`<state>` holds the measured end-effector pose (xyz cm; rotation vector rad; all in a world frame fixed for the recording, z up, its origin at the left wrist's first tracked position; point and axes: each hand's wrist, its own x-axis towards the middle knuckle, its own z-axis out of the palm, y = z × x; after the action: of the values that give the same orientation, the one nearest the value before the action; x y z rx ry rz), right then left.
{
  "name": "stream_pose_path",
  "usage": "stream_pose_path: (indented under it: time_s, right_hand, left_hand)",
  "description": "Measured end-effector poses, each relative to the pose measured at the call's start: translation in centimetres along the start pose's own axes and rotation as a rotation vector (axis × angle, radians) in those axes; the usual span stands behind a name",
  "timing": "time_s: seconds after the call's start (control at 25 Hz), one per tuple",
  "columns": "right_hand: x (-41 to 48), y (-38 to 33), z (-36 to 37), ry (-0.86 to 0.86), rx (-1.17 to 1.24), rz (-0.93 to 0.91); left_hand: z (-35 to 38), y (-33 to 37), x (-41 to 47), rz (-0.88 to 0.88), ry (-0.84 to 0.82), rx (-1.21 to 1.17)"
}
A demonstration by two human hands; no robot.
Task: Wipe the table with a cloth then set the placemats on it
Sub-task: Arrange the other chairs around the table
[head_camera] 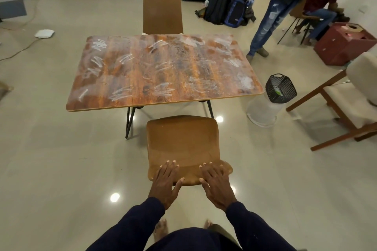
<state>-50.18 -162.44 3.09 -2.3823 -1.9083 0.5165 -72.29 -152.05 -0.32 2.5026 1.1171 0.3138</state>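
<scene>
1. The bench (163, 71) is a rectangle with rounded corners, a glossy wood-grain top on thin black metal legs. White, chalky scribbles and smears streak most of its top.
2. A brown chair (183, 144) with a smooth, curved seat stands at the near side of the bench, its backrest nearest the person.
3. The left hand (166, 183) lies flat on the top edge of that backrest, fingers spread and holding nothing.
4. The right hand (216, 184) rests just beside it on the same edge, fingers also spread and empty. Both arms wear dark blue sleeves.
5. A second brown chair (162, 13) of the same shape stands at the far side of the bench.
6. To the right of the bench, a black perforated basket (281, 87) sits on a white, translucent round stool (263, 111).
7. The floor (51, 149) is pale, polished tile with bright light spots.
8. No cloth or placemats can be made out.
</scene>
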Motion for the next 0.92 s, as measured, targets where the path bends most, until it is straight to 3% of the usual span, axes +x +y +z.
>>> stream_pose_path:
  time_s: [0.28, 0.64, 0.92]
  right_hand:
    - [0.9, 3.3, -1.8, 0.076, 0.057, -0.091]
    - [4.2, 18.2, -7.7, 0.11, 0.059, -0.205]
    - [6.2, 29.6, -13.0, 0.193, 0.095, -0.164]
  left_hand:
    - [0.5, 2.3, 1.1, 0.05, 0.028, 0.063]
    - [3.1, 15.3, 11.4, -0.01, 0.099, 0.146]
    - [6.4, 24.8, 20.9, 0.014, 0.101, 0.1]
